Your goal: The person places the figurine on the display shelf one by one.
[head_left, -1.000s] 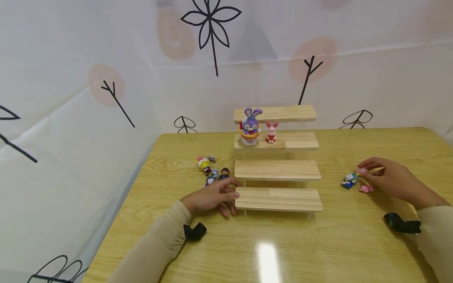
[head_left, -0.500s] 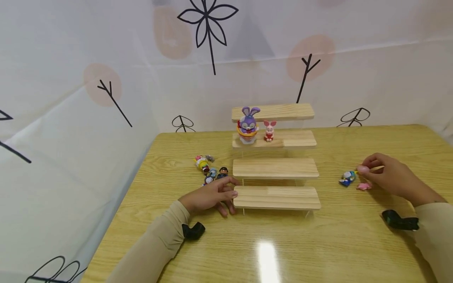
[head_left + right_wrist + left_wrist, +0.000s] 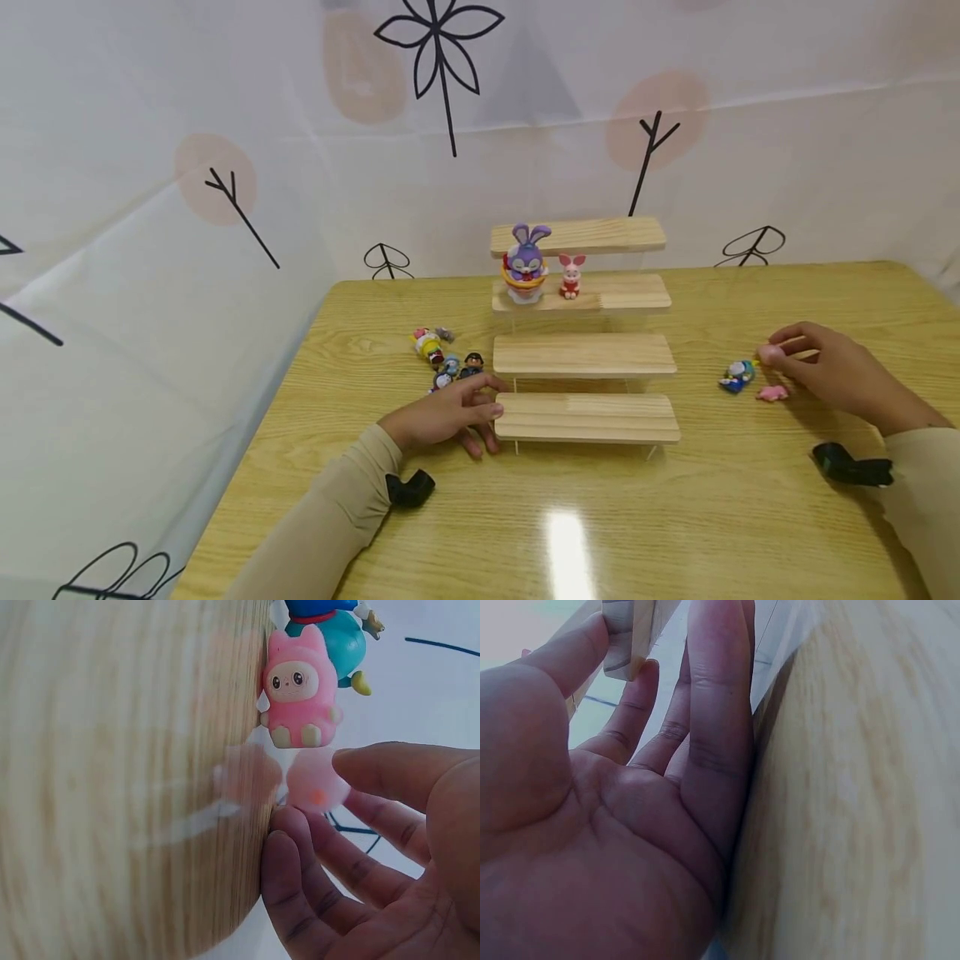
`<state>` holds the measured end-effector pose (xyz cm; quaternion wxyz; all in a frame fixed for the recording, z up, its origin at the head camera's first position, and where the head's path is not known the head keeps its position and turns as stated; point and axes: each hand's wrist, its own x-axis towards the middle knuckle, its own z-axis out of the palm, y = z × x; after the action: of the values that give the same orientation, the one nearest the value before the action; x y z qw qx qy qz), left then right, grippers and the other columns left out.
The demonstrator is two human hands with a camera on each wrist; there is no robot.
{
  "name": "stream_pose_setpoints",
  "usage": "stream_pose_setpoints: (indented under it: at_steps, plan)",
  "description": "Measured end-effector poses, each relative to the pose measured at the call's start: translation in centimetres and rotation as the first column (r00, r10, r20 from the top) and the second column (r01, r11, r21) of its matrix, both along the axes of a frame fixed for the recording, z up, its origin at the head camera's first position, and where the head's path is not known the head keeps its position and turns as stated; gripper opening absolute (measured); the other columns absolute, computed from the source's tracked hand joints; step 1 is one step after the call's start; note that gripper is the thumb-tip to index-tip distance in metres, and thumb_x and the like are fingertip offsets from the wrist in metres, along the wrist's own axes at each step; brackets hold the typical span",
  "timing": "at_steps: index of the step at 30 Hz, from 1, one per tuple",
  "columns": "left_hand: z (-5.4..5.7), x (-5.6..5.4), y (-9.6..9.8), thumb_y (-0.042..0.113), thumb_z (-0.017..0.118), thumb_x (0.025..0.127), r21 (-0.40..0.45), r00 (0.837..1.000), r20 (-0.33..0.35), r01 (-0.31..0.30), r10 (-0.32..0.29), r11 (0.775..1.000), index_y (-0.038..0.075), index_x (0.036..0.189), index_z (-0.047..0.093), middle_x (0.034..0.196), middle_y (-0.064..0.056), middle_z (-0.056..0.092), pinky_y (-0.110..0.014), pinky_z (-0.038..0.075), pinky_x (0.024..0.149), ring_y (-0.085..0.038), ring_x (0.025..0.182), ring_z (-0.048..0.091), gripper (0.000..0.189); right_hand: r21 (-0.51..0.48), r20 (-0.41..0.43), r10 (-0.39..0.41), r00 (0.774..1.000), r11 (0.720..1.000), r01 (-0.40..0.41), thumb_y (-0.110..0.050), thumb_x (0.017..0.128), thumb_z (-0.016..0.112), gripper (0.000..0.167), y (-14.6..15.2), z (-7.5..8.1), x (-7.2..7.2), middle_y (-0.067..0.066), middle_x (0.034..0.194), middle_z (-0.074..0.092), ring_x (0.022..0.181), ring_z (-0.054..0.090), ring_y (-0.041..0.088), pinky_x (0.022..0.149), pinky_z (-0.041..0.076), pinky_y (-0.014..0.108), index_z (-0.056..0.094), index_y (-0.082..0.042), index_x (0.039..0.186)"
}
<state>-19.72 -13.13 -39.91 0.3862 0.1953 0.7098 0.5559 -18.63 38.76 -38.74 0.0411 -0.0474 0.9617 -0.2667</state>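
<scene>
Patterned backdrop (image 3: 300,100), wood-grain table (image 3: 637,517), stepped stand (image 3: 585,354): work judged at an early stage, two figures up, most still down.

Stand counted four boards. Of two hands, the left hand (image 3: 446,412) pinched the end of the lowest board (image 3: 592,421), thumb above, one finger beneath; the right hand (image 3: 832,367) grasped one pale pink round piece (image 3: 319,780) by thumb and fingertips, close to the table, right of the stand. Done: purple rabbit figure (image 3: 526,263) and smaller pig figure (image 3: 571,277), upright on the second board from top. Remaining, apparently: held piece; one blue-and-teal figure (image 3: 738,377) and one pink figure (image 3: 300,690), lying nearby; roughly five in a loose cluster (image 3: 431,347) left of the stand, overlapped, count unsure.
</scene>
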Motion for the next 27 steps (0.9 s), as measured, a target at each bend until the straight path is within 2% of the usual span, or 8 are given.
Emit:
stream_pose_setpoints:
  at_steps: [4,12,13,16,19,23,25,27]
  plan:
    - [0.16,0.05,0.01,0.029,0.055,0.105,-0.004,1.000,-0.003,-0.006,0.006,1.000,0.019,0.143,0.042,0.103,-0.014,0.067,-0.036,0.063,0.068,-0.022,0.083,0.072,0.042,0.004,0.001,0.001,1.000,1.000,-0.001,-0.034,0.105,0.051,0.050,-0.20,0.23,0.07,0.042,0.127,0.053,0.113,0.054,0.059,0.072,0.057,0.051,0.049,0.007,0.132]
    - [0.25,0.11,0.00,0.029,0.055,0.105,-0.001,1.000,0.008,-0.005,0.005,1.000,0.019,0.143,0.041,0.103,-0.013,0.068,-0.036,0.063,0.069,-0.021,0.084,0.072,0.042,-0.008,-0.002,0.016,1.000,1.000,-0.016,-0.030,0.105,0.053,0.045,-0.34,0.20,0.12,0.043,0.125,0.054,0.109,0.057,0.060,0.078,0.054,0.062,0.053,0.007,0.130]
    - [0.26,0.11,0.00,0.029,0.055,0.105,0.000,1.000,0.009,-0.005,0.005,1.000,0.019,0.143,0.041,0.103,-0.013,0.068,-0.036,0.063,0.069,-0.021,0.084,0.072,0.042,-0.013,-0.002,0.016,1.000,1.000,-0.016,-0.030,0.104,0.054,0.045,-0.35,0.19,0.12,0.042,0.124,0.055,0.108,0.058,0.059,0.078,0.055,0.061,0.054,0.007,0.129]
    - [0.24,0.11,-0.01,0.029,0.055,0.105,0.001,1.000,0.007,-0.004,0.004,1.000,0.018,0.143,0.042,0.103,-0.013,0.067,-0.036,0.063,0.069,-0.021,0.084,0.072,0.042,-0.016,-0.007,0.005,1.000,1.000,-0.005,-0.031,0.103,0.058,0.045,-0.41,0.12,0.10,0.039,0.122,0.058,0.102,0.063,0.053,0.071,0.059,0.045,0.055,0.006,0.128]
    - [0.23,0.08,-0.03,0.029,0.054,0.105,0.000,1.000,0.003,-0.001,0.001,1.000,0.019,0.143,0.042,0.104,-0.013,0.067,-0.036,0.063,0.069,-0.021,0.084,0.072,0.041,-0.019,-0.012,0.003,1.000,1.000,-0.003,-0.032,0.102,0.059,0.045,-0.37,-0.01,0.01,0.038,0.121,0.059,0.099,0.065,0.050,0.067,0.059,0.040,0.056,0.006,0.126]
    - [0.23,0.07,-0.06,0.029,0.054,0.105,-0.003,1.000,-0.001,0.001,-0.001,1.000,0.019,0.143,0.042,0.105,-0.013,0.067,-0.036,0.063,0.069,-0.021,0.085,0.072,0.041,-0.008,-0.002,0.001,1.000,1.000,-0.001,-0.034,0.105,0.053,0.045,-0.19,-0.17,-0.22,0.038,0.119,0.060,0.094,0.067,0.042,0.066,0.056,0.036,0.056,0.005,0.127]
    - [0.22,0.06,-0.06,0.030,0.054,0.105,-0.003,1.000,-0.001,0.002,-0.002,1.000,0.019,0.143,0.041,0.105,-0.013,0.067,-0.036,0.063,0.069,-0.021,0.085,0.072,0.042,0.007,0.001,-0.005,1.000,1.000,0.005,-0.035,0.106,0.049,0.045,-0.12,-0.21,-0.31,0.036,0.118,0.061,0.094,0.067,0.036,0.064,0.052,0.029,0.056,0.004,0.127]
    - [0.19,0.06,-0.04,0.030,0.054,0.105,-0.001,1.000,0.000,0.002,-0.002,1.000,0.019,0.143,0.041,0.105,-0.013,0.067,-0.036,0.063,0.069,-0.021,0.084,0.072,0.042,0.009,0.007,-0.004,1.000,1.000,0.004,-0.035,0.106,0.048,0.045,-0.07,-0.24,-0.35,0.035,0.117,0.063,0.095,0.066,0.037,0.065,0.048,0.024,0.056,0.004,0.127]
